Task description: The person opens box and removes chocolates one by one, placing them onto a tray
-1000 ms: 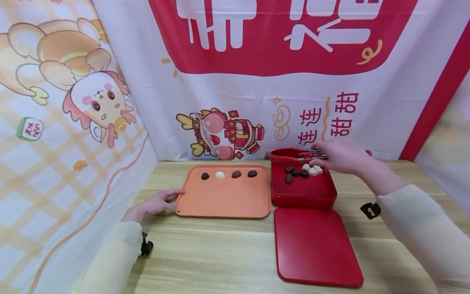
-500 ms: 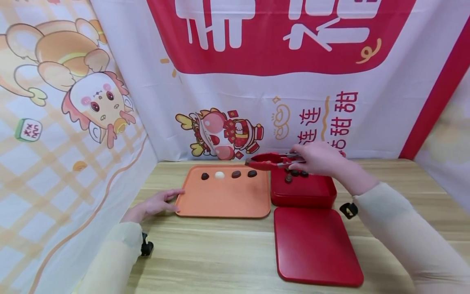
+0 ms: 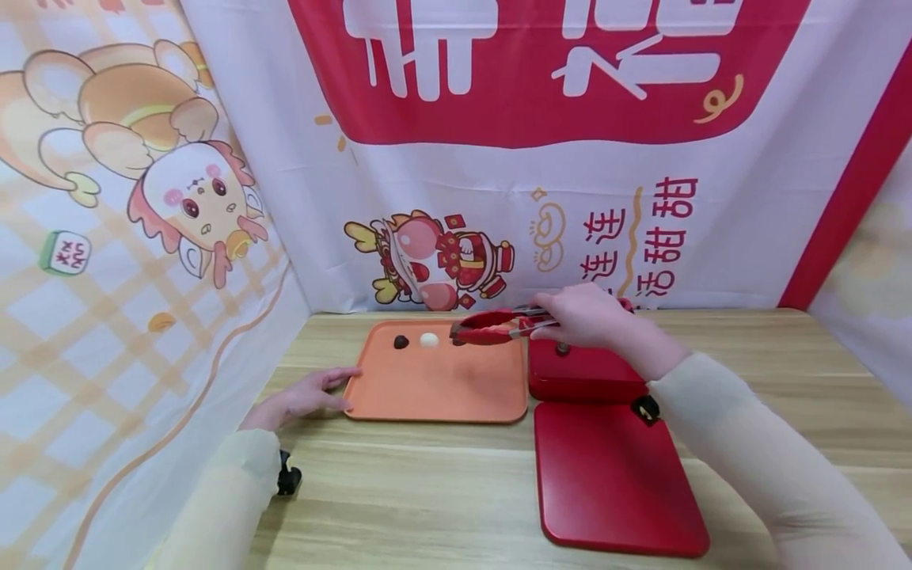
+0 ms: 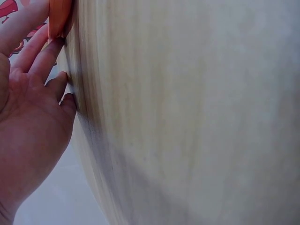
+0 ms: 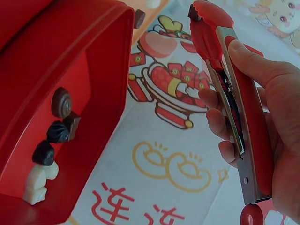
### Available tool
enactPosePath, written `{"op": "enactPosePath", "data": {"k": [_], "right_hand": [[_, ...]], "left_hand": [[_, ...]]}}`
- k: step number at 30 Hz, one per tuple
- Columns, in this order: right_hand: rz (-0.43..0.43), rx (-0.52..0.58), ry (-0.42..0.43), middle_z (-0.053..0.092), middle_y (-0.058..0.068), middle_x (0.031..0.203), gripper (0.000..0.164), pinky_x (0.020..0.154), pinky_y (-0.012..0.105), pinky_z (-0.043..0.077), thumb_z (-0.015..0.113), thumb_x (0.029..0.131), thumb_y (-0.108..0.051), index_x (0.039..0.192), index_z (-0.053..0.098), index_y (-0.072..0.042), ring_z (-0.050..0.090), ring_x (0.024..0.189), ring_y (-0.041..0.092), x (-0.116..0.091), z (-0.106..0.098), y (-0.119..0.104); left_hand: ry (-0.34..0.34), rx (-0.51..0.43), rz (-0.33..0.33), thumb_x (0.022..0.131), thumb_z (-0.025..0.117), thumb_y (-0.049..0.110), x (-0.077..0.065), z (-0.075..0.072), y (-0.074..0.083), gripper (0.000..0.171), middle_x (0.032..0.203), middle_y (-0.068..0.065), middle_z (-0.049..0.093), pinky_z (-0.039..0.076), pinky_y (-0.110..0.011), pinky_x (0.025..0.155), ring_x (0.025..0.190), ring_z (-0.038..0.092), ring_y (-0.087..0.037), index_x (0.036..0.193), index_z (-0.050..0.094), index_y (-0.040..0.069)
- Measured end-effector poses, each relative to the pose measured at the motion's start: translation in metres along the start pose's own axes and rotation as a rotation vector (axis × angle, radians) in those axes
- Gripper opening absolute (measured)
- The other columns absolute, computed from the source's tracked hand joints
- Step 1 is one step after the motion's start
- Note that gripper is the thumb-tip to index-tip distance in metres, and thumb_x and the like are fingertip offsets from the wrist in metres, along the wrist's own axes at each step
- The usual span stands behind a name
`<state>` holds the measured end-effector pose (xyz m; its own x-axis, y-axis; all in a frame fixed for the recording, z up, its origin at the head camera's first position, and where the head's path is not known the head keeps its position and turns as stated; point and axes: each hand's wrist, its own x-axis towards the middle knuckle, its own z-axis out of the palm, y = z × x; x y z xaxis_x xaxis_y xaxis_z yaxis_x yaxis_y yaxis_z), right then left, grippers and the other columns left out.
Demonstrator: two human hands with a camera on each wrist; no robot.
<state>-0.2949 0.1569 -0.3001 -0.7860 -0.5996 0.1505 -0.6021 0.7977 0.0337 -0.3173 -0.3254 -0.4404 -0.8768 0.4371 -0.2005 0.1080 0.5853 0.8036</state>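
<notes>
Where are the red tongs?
In the head view, the red tongs are in the right hand, their tips over the orange tray, left of the red box.

Booth-like corner, type of premises uncertain. Comprised: one wood-grain tabletop (image 3: pixel 399 499); one white back cloth (image 3: pixel 556 170), bearing a red panel (image 3: pixel 513 123) and Chinese characters (image 3: pixel 663 244); one checked left cloth (image 3: pixel 100 317) with cartoon animal (image 3: pixel 199 202); one pale right cloth (image 3: pixel 872 269). Hangings enclosed three sides, hiding the room beyond.
</notes>
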Motion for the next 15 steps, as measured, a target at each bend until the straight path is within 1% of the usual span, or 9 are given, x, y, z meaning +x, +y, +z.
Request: {"op": "enactPosePath", "data": {"k": [5, 8, 12, 15], "right_hand": [[-0.024, -0.03, -0.027, 0.069, -0.002, 0.091, 0.043, 0.066, 0.033, 0.052, 0.073, 0.085, -0.043, 0.115, 0.066, -0.013, 0.06, 0.07, 0.012, 0.011, 0.004, -0.007], [-0.026, -0.029, -0.045, 0.068, -0.002, 0.093, 0.042, 0.065, 0.033, 0.052, 0.073, 0.085, -0.043, 0.115, 0.066, -0.013, 0.06, 0.071, 0.013, 0.018, 0.008, -0.011], [-0.037, -0.025, -0.04, 0.067, -0.003, 0.091, 0.037, 0.064, 0.032, 0.052, 0.073, 0.085, -0.043, 0.108, 0.067, -0.014, 0.06, 0.073, 0.013, 0.027, 0.014, -0.015], [-0.054, -0.036, -0.027, 0.068, -0.003, 0.088, 0.036, 0.065, 0.034, 0.053, 0.073, 0.086, -0.042, 0.108, 0.068, -0.014, 0.061, 0.075, 0.015, 0.034, 0.019, -0.017]], "left_hand": [[0.0, 0.0, 0.003, 0.085, 0.076, 0.015, 0.0, -0.001, 0.0, 0.074, 0.152, -0.027, 0.028, 0.022, -0.055, 0.111, 0.14, 0.022, -0.043, 0.147, 0.039, 0.002], [-0.013, -0.005, 0.016, 0.086, 0.075, 0.014, -0.001, -0.001, -0.001, 0.073, 0.152, -0.026, 0.028, 0.022, -0.055, 0.111, 0.14, 0.021, -0.043, 0.148, 0.038, 0.001], [-0.018, -0.003, 0.023, 0.086, 0.075, 0.014, 0.0, -0.001, -0.001, 0.073, 0.153, -0.026, 0.028, 0.021, -0.056, 0.111, 0.14, 0.02, -0.045, 0.148, 0.038, 0.001], [-0.011, -0.002, 0.011, 0.084, 0.076, 0.015, 0.0, -0.001, 0.0, 0.074, 0.153, -0.025, 0.028, 0.02, -0.056, 0.111, 0.14, 0.02, -0.044, 0.148, 0.039, 0.002]]}}
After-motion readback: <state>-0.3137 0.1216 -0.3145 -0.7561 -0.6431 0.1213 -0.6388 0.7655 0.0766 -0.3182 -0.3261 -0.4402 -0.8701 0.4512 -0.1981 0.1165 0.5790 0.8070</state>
